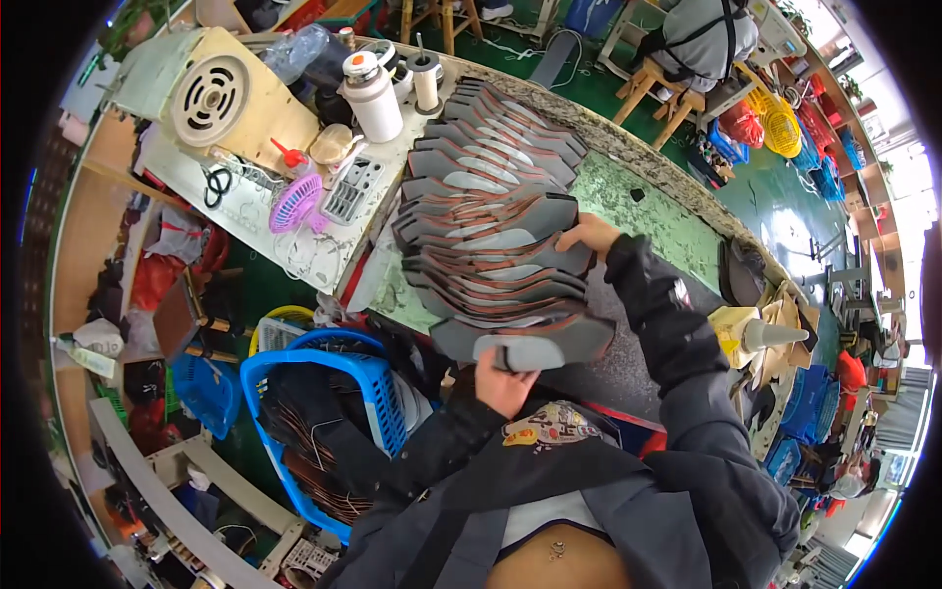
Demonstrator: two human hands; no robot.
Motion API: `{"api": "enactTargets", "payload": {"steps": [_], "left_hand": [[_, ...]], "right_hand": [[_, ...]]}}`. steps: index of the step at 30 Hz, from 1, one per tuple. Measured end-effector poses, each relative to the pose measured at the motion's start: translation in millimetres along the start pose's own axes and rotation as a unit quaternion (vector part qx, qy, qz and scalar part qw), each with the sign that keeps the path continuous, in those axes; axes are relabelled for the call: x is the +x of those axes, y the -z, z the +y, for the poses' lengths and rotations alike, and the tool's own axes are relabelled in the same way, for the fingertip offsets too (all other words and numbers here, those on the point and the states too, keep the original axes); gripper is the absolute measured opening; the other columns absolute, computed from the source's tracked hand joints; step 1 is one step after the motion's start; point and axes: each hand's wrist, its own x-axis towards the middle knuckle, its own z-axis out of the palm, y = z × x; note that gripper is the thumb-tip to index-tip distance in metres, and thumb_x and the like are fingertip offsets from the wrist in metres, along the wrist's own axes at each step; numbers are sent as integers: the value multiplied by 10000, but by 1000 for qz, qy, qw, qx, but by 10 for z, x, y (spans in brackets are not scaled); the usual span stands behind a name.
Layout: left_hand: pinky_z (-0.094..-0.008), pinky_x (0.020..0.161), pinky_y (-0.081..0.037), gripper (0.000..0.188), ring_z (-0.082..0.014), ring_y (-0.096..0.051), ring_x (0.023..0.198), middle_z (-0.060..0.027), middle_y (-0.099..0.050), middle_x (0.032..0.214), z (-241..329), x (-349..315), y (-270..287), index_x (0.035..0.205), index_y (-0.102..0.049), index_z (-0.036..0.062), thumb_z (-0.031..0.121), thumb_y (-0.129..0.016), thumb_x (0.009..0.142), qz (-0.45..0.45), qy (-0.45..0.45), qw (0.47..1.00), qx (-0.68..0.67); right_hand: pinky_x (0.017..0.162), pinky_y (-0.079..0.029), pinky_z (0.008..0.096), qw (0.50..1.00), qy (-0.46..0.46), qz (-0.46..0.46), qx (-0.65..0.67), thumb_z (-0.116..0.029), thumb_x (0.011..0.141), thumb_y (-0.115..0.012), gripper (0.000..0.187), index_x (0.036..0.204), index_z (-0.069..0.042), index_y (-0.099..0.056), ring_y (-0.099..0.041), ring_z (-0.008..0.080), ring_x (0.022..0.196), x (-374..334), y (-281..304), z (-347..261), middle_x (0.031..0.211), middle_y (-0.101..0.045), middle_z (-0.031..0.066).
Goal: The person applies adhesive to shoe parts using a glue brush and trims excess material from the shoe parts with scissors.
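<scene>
A long overlapping row of curved grey pieces (491, 211), which look like shoe parts, lies on the bench. They have reddish-brown edges and pale grey patches. My left hand (503, 385) is closed at the lower edge of the nearest piece (535, 346), its fingers and thumb pinching there beside a small dark spot. Farther up the row, my right hand (587, 237) grips the right-hand ends of several pieces, thumb on top; its other fingers are partly hidden.
A blue basket (257, 378) filled with dark pieces stands at left. On the white table are a beige machine (231, 98), a white bottle (373, 98), a pink fan (296, 203) and scissors (217, 187). A pointed-nozzle bottle (775, 335) is at right. A person (708, 44) sits beyond the bench.
</scene>
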Motion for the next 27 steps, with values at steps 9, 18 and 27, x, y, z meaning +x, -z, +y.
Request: {"api": "enactTargets", "payload": {"steps": [9, 18, 27], "left_hand": [[-238, 644, -472, 254, -145, -602, 738, -88, -630, 850, 508, -393, -925, 981, -585, 31, 244, -529, 855, -37, 78, 781, 619], [-406, 808, -443, 562, -379, -456, 1073, -218, -297, 1323, 2225, 1932, -2907, 1253, -273, -24, -23, -477, 729, 110, -600, 73, 789], [-469, 635, -420, 382, -370, -568, 691, -158, -592, 666, 2253, 2591, -3196, 651, -558, 41, 339, -423, 848, 113, -560, 290, 768]], "right_hand": [[679, -461, 332, 910, 139, 322, -221, -239, 668, -672, 376, 969, -37, -568, -580, 243, 770, -590, 488, 905, 874, -594, 138], [813, -354, 403, 754, 241, 498, -355, -169, 696, -619, 249, 888, -62, -503, -452, 322, 918, -519, 405, 1242, 985, -482, 134], [829, -343, 398, 764, 220, 499, -345, -159, 680, -625, 260, 884, -62, -495, -450, 303, 920, -433, 513, 1045, 978, -479, 113]]}}
